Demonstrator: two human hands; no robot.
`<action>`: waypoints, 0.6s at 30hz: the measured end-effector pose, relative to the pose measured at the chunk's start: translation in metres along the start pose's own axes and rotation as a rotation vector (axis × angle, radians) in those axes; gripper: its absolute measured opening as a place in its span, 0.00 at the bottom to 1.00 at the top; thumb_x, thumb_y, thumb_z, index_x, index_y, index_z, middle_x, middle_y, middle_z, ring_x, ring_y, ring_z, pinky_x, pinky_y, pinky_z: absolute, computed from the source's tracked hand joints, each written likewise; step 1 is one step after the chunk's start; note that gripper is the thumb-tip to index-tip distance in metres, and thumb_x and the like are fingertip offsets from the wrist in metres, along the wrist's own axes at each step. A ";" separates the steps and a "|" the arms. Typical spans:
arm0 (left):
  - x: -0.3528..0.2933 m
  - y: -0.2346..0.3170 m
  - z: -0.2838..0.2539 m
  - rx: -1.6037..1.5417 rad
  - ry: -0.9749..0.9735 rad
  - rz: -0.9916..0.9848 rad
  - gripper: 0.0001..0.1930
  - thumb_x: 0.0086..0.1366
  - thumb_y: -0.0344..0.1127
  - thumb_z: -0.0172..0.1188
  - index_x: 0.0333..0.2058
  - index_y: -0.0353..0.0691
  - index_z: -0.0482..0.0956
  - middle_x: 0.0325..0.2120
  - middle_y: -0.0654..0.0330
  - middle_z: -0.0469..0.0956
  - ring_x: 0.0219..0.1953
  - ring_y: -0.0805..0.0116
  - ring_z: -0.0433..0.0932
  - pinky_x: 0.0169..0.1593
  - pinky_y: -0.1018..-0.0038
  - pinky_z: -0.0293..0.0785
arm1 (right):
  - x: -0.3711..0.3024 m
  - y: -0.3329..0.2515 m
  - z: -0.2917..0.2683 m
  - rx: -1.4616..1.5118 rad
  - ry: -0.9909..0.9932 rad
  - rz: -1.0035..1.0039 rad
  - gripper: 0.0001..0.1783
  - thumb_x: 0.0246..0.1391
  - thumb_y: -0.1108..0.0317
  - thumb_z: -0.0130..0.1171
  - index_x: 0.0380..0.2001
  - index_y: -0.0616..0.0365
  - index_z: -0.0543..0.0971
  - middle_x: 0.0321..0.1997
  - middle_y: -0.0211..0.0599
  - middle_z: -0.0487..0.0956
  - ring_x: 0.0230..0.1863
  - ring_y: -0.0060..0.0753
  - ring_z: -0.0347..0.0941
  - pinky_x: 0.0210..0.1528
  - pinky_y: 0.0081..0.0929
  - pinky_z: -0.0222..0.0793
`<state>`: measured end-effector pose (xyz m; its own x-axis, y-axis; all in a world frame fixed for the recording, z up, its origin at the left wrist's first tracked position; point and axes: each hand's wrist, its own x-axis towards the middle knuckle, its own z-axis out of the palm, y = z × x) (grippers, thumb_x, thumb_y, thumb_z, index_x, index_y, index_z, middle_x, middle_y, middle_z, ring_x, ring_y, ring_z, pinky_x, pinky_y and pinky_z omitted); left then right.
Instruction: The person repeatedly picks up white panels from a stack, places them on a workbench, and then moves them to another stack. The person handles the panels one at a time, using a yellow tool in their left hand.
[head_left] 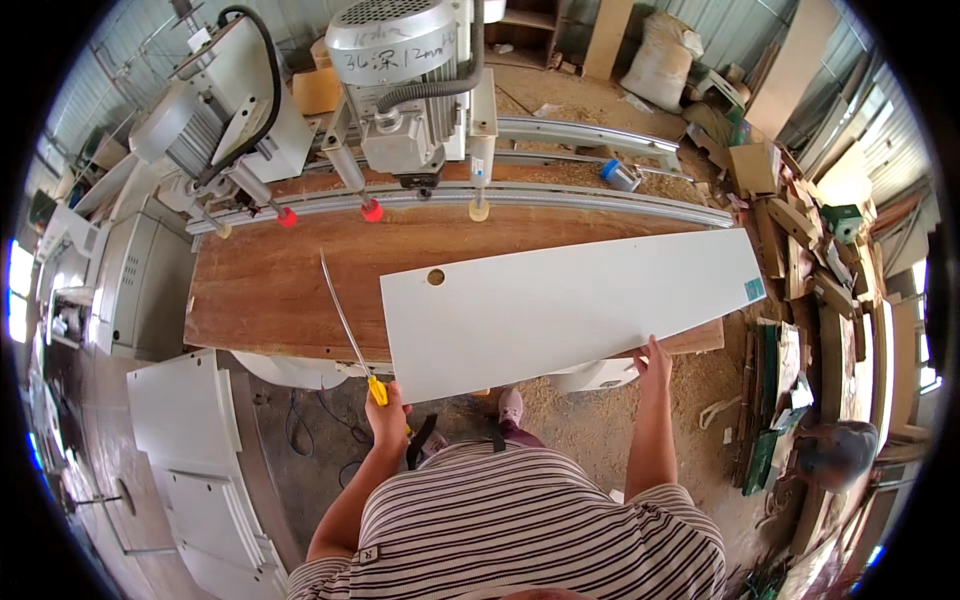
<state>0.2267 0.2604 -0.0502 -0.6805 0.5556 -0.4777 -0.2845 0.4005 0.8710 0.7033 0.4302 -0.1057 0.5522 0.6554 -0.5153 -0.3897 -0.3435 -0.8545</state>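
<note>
A long white panel (570, 310) lies slanted over the brown wooden machine table (260, 275), its near left corner sticking out past the front edge. It has one round hole near its far left corner and a small green sticker at its right end. My left hand (390, 418) is closed round the yellow handle of a long, thin-shafted screwdriver (376, 388), right at the panel's near left corner. The screwdriver's shaft points away over the table. Farther right, my right hand (654, 366) grips the panel's near edge, thumb on top and the other fingers mostly hidden.
A drilling machine with a grey motor (395, 85) and red-tipped clamping rods (371, 210) stands behind the table, along a metal rail (590, 200). White panels (185, 410) are stacked at the left. Wood offcuts (800, 225) and a dark stool (838, 455) are at the right.
</note>
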 end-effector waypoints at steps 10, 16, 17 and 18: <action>0.026 0.014 -0.058 0.245 -0.190 0.008 0.11 0.64 0.40 0.57 0.37 0.38 0.70 0.21 0.65 0.71 0.22 0.73 0.71 0.23 0.75 0.70 | -0.034 -0.013 0.027 0.039 -0.345 0.245 0.10 0.57 0.66 0.56 0.38 0.61 0.75 0.32 0.37 0.78 0.29 0.35 0.77 0.34 0.33 0.80; 0.001 0.009 -0.151 0.940 -0.272 0.391 0.15 0.60 0.43 0.60 0.37 0.40 0.70 0.25 0.49 0.75 0.25 0.46 0.74 0.29 0.61 0.70 | -0.114 0.034 0.094 0.076 -0.515 0.288 0.08 0.53 0.75 0.58 0.36 0.67 0.75 0.35 0.45 0.79 0.33 0.39 0.79 0.36 0.35 0.82; -0.005 -0.001 -0.161 0.914 -0.287 0.347 0.15 0.60 0.44 0.60 0.37 0.40 0.70 0.25 0.49 0.75 0.26 0.45 0.74 0.29 0.62 0.70 | -0.131 0.041 0.113 0.100 -0.516 0.320 0.08 0.53 0.75 0.59 0.35 0.69 0.75 0.35 0.46 0.78 0.32 0.40 0.79 0.36 0.35 0.82; -0.006 -0.006 -0.167 0.886 -0.312 0.308 0.15 0.60 0.45 0.60 0.37 0.40 0.70 0.25 0.49 0.76 0.27 0.44 0.74 0.29 0.63 0.70 | -0.145 0.051 0.129 0.115 -0.520 0.318 0.08 0.52 0.76 0.59 0.34 0.70 0.75 0.35 0.47 0.78 0.32 0.41 0.79 0.37 0.36 0.82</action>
<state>0.1203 0.1331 -0.0332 -0.3953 0.8432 -0.3643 0.5701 0.5362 0.6225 0.5080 0.4046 -0.0658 -0.0243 0.7845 -0.6196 -0.5693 -0.5203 -0.6365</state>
